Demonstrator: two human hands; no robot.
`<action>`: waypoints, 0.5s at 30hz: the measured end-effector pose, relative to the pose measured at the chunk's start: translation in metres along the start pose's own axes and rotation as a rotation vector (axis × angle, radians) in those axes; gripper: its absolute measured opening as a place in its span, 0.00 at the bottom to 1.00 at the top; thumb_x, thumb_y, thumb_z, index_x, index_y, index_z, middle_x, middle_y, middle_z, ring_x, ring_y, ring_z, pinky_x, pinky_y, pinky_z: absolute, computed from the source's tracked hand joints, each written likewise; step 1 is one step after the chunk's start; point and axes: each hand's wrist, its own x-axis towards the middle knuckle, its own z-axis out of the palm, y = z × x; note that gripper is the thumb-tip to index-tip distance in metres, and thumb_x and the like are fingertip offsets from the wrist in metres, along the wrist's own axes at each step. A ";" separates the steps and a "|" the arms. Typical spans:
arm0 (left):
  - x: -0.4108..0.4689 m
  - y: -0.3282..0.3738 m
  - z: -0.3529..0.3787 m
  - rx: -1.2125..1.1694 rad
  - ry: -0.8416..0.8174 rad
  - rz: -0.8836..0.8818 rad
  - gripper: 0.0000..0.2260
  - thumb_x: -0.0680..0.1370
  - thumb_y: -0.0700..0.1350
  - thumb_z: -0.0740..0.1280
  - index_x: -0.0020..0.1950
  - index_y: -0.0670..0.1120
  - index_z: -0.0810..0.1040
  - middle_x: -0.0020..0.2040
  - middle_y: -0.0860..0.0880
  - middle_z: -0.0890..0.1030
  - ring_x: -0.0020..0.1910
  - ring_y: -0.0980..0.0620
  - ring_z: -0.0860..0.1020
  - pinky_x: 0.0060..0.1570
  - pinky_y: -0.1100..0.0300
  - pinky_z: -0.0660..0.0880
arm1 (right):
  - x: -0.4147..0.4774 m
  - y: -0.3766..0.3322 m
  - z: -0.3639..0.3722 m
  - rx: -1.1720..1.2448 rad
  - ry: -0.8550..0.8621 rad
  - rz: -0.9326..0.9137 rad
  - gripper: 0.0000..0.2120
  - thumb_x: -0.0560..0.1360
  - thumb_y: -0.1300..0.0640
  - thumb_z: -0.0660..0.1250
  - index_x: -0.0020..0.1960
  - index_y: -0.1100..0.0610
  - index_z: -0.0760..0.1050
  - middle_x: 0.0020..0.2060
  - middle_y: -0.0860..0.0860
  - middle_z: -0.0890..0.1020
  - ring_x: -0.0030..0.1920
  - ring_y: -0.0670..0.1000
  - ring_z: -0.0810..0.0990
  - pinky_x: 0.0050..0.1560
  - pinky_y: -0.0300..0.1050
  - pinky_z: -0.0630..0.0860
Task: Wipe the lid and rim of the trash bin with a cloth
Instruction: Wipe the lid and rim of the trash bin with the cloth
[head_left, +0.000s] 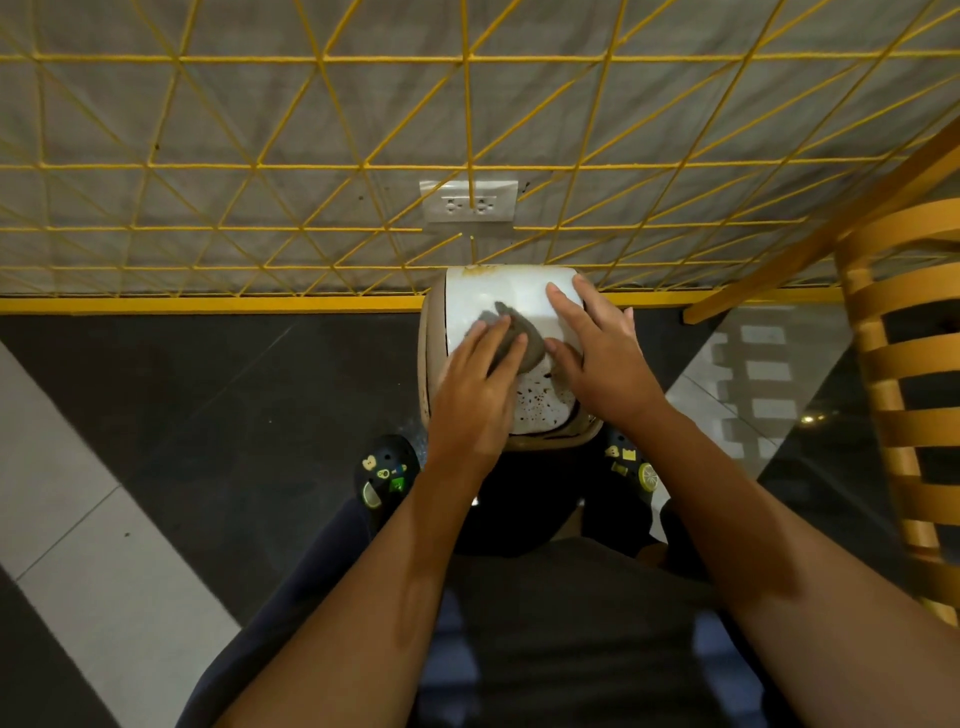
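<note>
A small trash bin with a white lid (511, 299) and a beige rim (427, 338) stands on the floor against the wall, seen from above. Dark specks stain the lid's near part (540, 402). A grey cloth (522, 332) lies on the lid's middle. My left hand (475, 389) presses flat on the cloth, fingers spread over it. My right hand (597, 358) rests flat on the lid's right side, fingers reaching toward the far edge, thumb beside the cloth.
A yellow wire grid (467, 130) covers the grey wall behind the bin, with a white outlet (469, 202) just above it. A wooden slatted chair (904, 389) stands close on the right. My shoes (384, 478) flank the bin on the dark floor.
</note>
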 end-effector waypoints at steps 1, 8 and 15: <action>0.005 0.000 -0.001 -0.024 0.011 -0.065 0.16 0.73 0.37 0.68 0.61 0.37 0.76 0.62 0.37 0.76 0.63 0.36 0.72 0.60 0.43 0.72 | 0.000 0.000 0.000 -0.002 -0.001 -0.005 0.25 0.78 0.53 0.62 0.73 0.51 0.61 0.75 0.54 0.58 0.74 0.56 0.57 0.73 0.57 0.44; -0.017 -0.001 0.009 -0.025 0.006 0.031 0.16 0.71 0.33 0.69 0.59 0.36 0.77 0.61 0.36 0.76 0.63 0.35 0.72 0.62 0.43 0.68 | 0.000 0.001 -0.002 0.028 -0.012 -0.008 0.23 0.79 0.53 0.59 0.73 0.51 0.61 0.75 0.54 0.57 0.75 0.56 0.55 0.73 0.56 0.43; -0.027 0.000 0.011 0.054 -0.013 0.156 0.14 0.71 0.32 0.70 0.57 0.36 0.79 0.59 0.38 0.79 0.61 0.38 0.75 0.61 0.46 0.72 | -0.001 -0.002 -0.005 0.167 -0.030 0.060 0.21 0.81 0.48 0.50 0.72 0.48 0.62 0.75 0.51 0.57 0.75 0.54 0.52 0.72 0.55 0.40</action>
